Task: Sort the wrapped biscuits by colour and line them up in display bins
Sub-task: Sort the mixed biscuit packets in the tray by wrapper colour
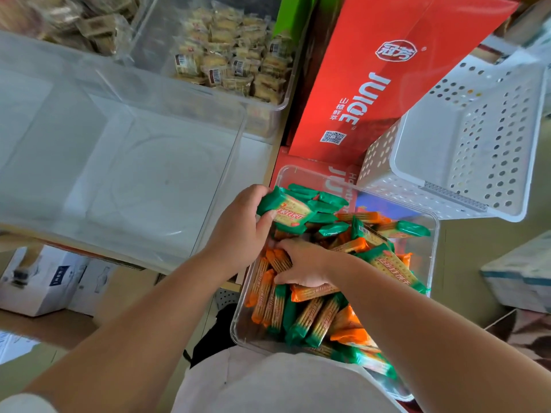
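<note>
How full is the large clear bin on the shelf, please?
Empty: the large clear bin shows only its bare floor, with nothing lying inside.

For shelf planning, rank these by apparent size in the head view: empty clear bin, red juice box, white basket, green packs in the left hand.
Largest: empty clear bin.
Next: red juice box and white basket, too alike to rank.
Smallest: green packs gripped by the left hand.
</note>
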Demonstrator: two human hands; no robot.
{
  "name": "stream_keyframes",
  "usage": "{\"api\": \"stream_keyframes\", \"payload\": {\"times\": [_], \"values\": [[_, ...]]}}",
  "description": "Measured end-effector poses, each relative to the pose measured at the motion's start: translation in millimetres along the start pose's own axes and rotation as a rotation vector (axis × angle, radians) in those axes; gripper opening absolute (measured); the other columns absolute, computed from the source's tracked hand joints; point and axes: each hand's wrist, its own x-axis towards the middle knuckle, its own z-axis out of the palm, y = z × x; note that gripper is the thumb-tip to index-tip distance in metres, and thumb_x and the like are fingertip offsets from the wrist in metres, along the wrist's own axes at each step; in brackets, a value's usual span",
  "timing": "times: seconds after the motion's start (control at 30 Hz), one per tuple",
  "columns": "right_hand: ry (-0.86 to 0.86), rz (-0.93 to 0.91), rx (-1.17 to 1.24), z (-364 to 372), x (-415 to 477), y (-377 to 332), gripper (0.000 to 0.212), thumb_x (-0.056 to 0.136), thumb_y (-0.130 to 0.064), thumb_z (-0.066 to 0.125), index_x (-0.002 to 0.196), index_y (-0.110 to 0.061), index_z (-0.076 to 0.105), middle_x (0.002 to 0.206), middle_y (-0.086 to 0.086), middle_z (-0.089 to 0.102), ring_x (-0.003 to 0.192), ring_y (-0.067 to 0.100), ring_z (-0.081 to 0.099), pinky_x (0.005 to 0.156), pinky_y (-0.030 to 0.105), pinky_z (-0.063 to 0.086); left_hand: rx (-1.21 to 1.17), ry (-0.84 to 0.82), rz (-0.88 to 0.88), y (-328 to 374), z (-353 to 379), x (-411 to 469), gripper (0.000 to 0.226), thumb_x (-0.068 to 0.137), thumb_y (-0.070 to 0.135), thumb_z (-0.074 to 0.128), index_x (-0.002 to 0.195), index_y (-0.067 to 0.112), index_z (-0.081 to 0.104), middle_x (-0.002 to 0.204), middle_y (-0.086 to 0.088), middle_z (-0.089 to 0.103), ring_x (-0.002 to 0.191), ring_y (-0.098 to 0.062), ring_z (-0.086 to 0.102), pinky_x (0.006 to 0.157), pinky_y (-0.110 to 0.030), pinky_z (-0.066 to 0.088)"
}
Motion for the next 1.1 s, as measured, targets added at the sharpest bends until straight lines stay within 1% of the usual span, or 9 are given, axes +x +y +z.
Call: {"api": "stream_keyframes", "payload": {"times": [0.13,0.27,0.33,0.4,0.6,0.7,0.87,1.0,1.1], "values": [[0.023,0.001,0.044,-1.7,4.2,-1.5,0.074,0.092,-0.059,0.059,0.15,-0.019,0.033,0.146,0.006,0.048,0.132,0.029,0.046,0.109,0.043,0.04,-0.059,-0.03,-0.004,-0.6,-3.2,7.3,0.035,0.102,0.018,0.056,0.136,0.017,0.048,0.139,-0.001,0.057,0.123,-0.012,0.055,0.075,-0.007,0.05],[0.012,-0.021,-0.004,1.0,14.6,-11.7,0.083,0.092,-0.067,0.052,0.157,-0.021,0.026,0.152,0.007,0.046,0.134,0.03,0.047,0.111,0.045,0.04,-0.063,-0.05,0.019,-2.4,-2.2,12.9,0.034,0.103,0.02,0.056,0.136,0.018,0.047,0.139,0.0,0.056,0.123,-0.01,0.054,0.078,-0.011,0.052],[0.018,-0.012,-0.038,4.8,19.1,-15.5,0.085,0.085,-0.071,0.055,0.153,-0.024,0.033,0.144,0.006,0.052,0.127,0.03,0.051,0.106,0.047,0.045,-0.061,-0.044,0.034,-2.9,-0.3,14.6,0.034,0.103,0.02,0.055,0.135,0.018,0.047,0.139,0.001,0.055,0.122,-0.009,0.053,0.076,-0.009,0.051],[0.03,-0.011,0.036,6.4,20.9,-16.2,0.086,0.077,-0.072,0.064,0.144,-0.025,0.042,0.135,0.003,0.057,0.12,0.027,0.055,0.102,0.046,0.049,-0.057,-0.043,0.048,-2.7,1.2,15.8,0.033,0.103,0.02,0.055,0.135,0.018,0.047,0.138,0.0,0.054,0.121,-0.007,0.052,0.075,-0.008,0.05],[0.017,-0.004,0.256,1.4,17.9,-13.8,0.1,0.051,-0.068,0.081,0.136,-0.028,0.045,0.125,-0.002,0.058,0.112,0.022,0.054,0.1,0.045,0.05,-0.04,-0.041,0.063,-4.0,3.2,17.6,0.033,0.103,0.02,0.055,0.135,0.018,0.047,0.137,0.0,0.054,0.121,-0.006,0.051,0.076,-0.007,0.05],[0.001,-0.017,0.191,1.3,16.8,-17.1,0.098,0.056,-0.064,0.085,0.137,-0.023,0.046,0.124,-0.002,0.059,0.112,0.022,0.055,0.1,0.043,0.05,-0.037,-0.038,0.064,-3.6,3.1,18.5,0.034,0.103,0.02,0.055,0.135,0.018,0.047,0.137,0.0,0.054,0.119,-0.003,0.049,0.078,-0.01,0.052],[-0.05,-0.066,0.034,-2.6,12.4,-21.8,0.092,0.062,-0.063,0.085,0.134,-0.018,0.051,0.118,0.0,0.061,0.106,0.023,0.057,0.096,0.042,0.052,-0.032,-0.043,0.064,-3.6,4.6,18.7,0.036,0.103,0.02,0.055,0.138,0.018,0.045,0.139,0.0,0.052,0.125,-0.01,0.052,0.083,-0.014,0.054],[-0.07,-0.108,-0.015,-2.3,4.8,-23.2,0.086,0.062,-0.057,0.088,0.131,-0.02,0.052,0.118,-0.001,0.061,0.106,0.023,0.057,0.096,0.043,0.052,-0.022,-0.05,0.073,-3.7,4.2,19.6,0.038,0.103,0.021,0.055,0.139,0.017,0.045,0.14,-0.001,0.052,0.126,-0.01,0.051,0.084,-0.015,0.054],[-0.065,-0.134,-0.039,-1.6,0.3,-22.1,0.074,0.065,-0.054,0.088,0.122,-0.021,0.054,0.111,-0.001,0.06,0.1,0.023,0.057,0.092,0.043,0.052,-0.013,-0.045,0.072,-3.8,5.4,20.0,0.038,0.103,0.02,0.055,0.139,0.017,0.045,0.14,-0.001,0.052,0.125,-0.008,0.051,0.083,-0.013,0.052]]}}
